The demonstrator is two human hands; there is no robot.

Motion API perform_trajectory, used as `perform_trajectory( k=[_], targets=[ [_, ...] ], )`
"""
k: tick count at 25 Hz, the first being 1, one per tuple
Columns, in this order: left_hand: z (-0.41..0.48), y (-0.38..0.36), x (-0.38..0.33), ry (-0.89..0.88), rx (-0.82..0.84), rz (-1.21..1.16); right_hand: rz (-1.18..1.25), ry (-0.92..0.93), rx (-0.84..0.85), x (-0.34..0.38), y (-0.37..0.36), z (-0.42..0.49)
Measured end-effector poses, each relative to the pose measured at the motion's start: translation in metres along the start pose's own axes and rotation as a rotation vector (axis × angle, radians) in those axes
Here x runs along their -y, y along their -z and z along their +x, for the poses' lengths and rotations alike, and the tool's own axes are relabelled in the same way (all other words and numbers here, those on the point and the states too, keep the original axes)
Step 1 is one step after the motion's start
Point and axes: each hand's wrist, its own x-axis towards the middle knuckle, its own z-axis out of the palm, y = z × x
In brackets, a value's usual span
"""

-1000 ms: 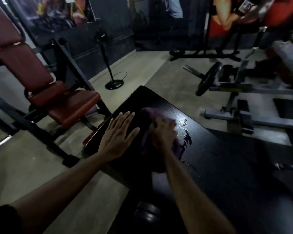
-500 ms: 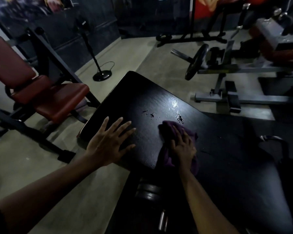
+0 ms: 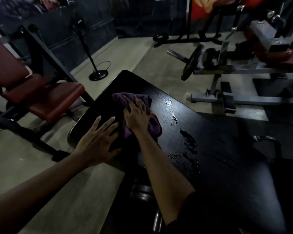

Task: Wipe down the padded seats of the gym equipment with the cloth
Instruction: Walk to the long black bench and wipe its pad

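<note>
L of the desk, a black padded one: red seat on a dark frame, w/ a black floor stand beyond desk's far-L corner. L grip lies flat on desk's near-L edge, fingers spread, nothing in it. Just R of it, purple cloth sits bunched on desk's L part. R grip presses on top of cloth, fingers splayed & fairly straight, not curled round it. Wet streaks shine on desk R of cloth. Weight plate is beyond desk's far-R side.
</note>
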Motion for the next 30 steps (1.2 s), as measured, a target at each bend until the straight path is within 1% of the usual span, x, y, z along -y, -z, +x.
perform_trajectory(
  k=[1,2,4,5,8,11,12,14,15,16,17,18,19,20,21,22,24,27,30],
  targets=[
    [0.001,0.001,0.0,0.014,-0.027,-0.057,0.0,-0.017,0.03,-0.011,-0.003,0.007],
    [0.005,0.004,-0.002,0.027,-0.039,-0.103,-0.012,-0.027,0.016,-0.024,-0.001,0.009],
    [0.023,0.006,-0.007,0.017,-0.057,-0.091,-0.034,-0.055,-0.044,-0.052,0.005,0.014],
    [0.035,0.005,-0.01,-0.011,-0.034,-0.059,-0.025,-0.096,-0.058,-0.064,0.01,0.018],
    [0.062,-0.004,-0.013,-0.104,0.051,0.03,-0.004,-0.271,-0.067,-0.115,0.023,0.028],
    [0.071,-0.014,-0.016,-0.122,0.029,0.069,-0.023,-0.401,-0.112,-0.177,0.044,0.027],
    [0.072,-0.016,-0.018,-0.121,0.016,0.067,-0.026,-0.469,-0.141,-0.194,0.052,0.023],
    [0.073,-0.015,-0.02,-0.117,-0.021,0.049,-0.034,-0.616,-0.177,-0.212,0.065,0.016],
    [0.074,-0.016,-0.02,-0.122,-0.041,0.042,-0.046,-0.656,-0.198,-0.209,0.067,0.015],
    [0.074,-0.017,-0.021,-0.128,-0.063,0.033,-0.045,-0.625,-0.249,-0.197,0.065,0.02],
    [0.074,-0.019,-0.022,-0.133,-0.082,0.032,-0.029,-0.502,-0.314,-0.178,0.059,0.029],
    [0.076,-0.019,-0.022,-0.146,-0.106,0.042,0.003,-0.319,-0.343,-0.15,0.051,0.041],
    [0.077,-0.019,-0.022,-0.167,-0.121,0.056,0.02,-0.137,-0.309,-0.119,0.041,0.056],
    [0.079,-0.019,-0.022,-0.187,-0.124,0.07,0.013,-0.004,-0.228,-0.09,0.03,0.071],
    [0.079,-0.02,-0.021,-0.198,-0.115,0.084,0.006,0.051,-0.125,-0.068,0.02,0.085],
    [0.08,-0.02,-0.02,-0.198,-0.105,0.095,0.001,0.057,-0.05,-0.057,0.014,0.098],
    [0.08,-0.02,-0.019,-0.189,-0.102,0.094,-0.024,-0.01,-0.026,-0.069,0.015,0.119],
    [0.078,-0.024,-0.022,-0.147,-0.097,0.063,-0.088,-0.191,-0.054,-0.136,0.032,0.126],
    [0.079,-0.028,-0.022,-0.131,-0.089,0.079,-0.084,-0.362,-0.057,-0.199,0.054,0.103]
  ],
)
